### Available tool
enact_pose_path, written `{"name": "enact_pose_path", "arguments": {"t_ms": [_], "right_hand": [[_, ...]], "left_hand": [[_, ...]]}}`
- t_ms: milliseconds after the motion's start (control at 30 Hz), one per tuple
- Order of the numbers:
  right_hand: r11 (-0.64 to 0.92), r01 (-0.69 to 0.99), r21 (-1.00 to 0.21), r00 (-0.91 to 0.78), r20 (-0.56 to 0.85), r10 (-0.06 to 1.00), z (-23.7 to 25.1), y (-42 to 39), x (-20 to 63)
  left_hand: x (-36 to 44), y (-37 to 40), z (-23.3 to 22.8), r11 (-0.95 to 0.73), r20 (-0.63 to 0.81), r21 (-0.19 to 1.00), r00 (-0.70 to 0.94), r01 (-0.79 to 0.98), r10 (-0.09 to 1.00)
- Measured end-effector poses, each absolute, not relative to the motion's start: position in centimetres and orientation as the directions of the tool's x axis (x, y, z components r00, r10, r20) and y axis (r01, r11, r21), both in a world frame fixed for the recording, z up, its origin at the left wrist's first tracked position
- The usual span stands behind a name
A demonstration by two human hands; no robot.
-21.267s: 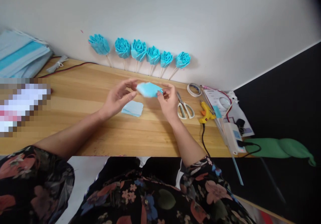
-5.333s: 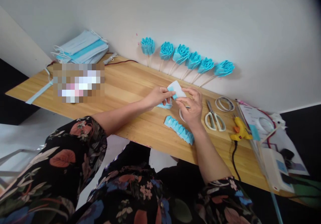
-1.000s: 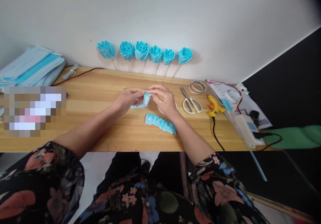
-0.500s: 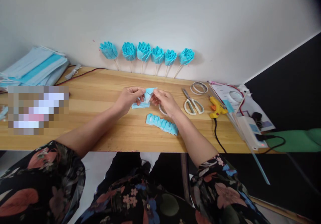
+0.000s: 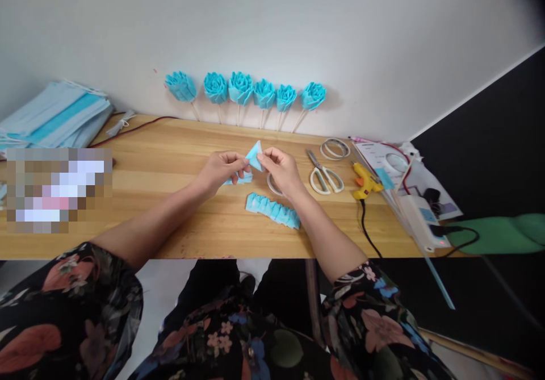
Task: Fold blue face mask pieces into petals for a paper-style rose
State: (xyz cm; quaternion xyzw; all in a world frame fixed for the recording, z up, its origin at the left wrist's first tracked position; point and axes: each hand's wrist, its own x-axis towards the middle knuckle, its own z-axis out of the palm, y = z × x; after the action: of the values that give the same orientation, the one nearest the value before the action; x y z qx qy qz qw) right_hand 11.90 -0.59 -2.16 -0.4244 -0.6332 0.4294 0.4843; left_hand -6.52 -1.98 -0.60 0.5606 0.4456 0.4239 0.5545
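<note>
- Both hands, left hand [image 5: 221, 168] and right hand [image 5: 281, 170], pinch one blue piece [image 5: 254, 156] above the table [image 5: 170, 158].
- Folding step looks underway; next it needs a neat crease.
- Blue strip [image 5: 272, 210] lies at six o'clock.

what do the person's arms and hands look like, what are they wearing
Both arms are bare from about the elbow down, and the left hand and right hand have no gloves. No rings, watch or bracelets can be made out. The upper arms are covered by loose sleeves of dark, almost black fabric printed with large flowers and leaves in red, pink, blue and green.
</note>
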Motion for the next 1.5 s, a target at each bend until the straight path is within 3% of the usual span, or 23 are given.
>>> {"name": "enact_pose_path", "arguments": {"t_ms": [367, 933, 1200, 1500], "right_hand": [[0.340, 0.194, -0.920, -0.174, 0.309, 0.935, -2.3, -0.5, 12.0], [0.329, 0.217, -0.919, -0.209, 0.286, 0.935, -2.4, -0.8, 11.8], [0.308, 0.159, -0.938, -0.271, 0.258, 0.927, -1.4, -1.2, 12.0], [0.315, 0.245, -0.917, -0.255, 0.252, 0.933, -2.4, -0.8, 11.9]], "left_hand": [[-6.7, -1.9, -0.5, 0.005, -0.003, 1.000, 0.252, -0.009, 0.968], [-6.6, -1.9, -0.7, -0.030, 0.006, 0.996, 0.264, 0.087, 0.964], [-6.8, -2.1, -0.3, -0.046, 0.037, 0.998, 0.217, 0.038, 0.976], [-6.7, -2.1, -0.3, -0.044, 0.036, 0.999, 0.217, 0.029, 0.975]]}}
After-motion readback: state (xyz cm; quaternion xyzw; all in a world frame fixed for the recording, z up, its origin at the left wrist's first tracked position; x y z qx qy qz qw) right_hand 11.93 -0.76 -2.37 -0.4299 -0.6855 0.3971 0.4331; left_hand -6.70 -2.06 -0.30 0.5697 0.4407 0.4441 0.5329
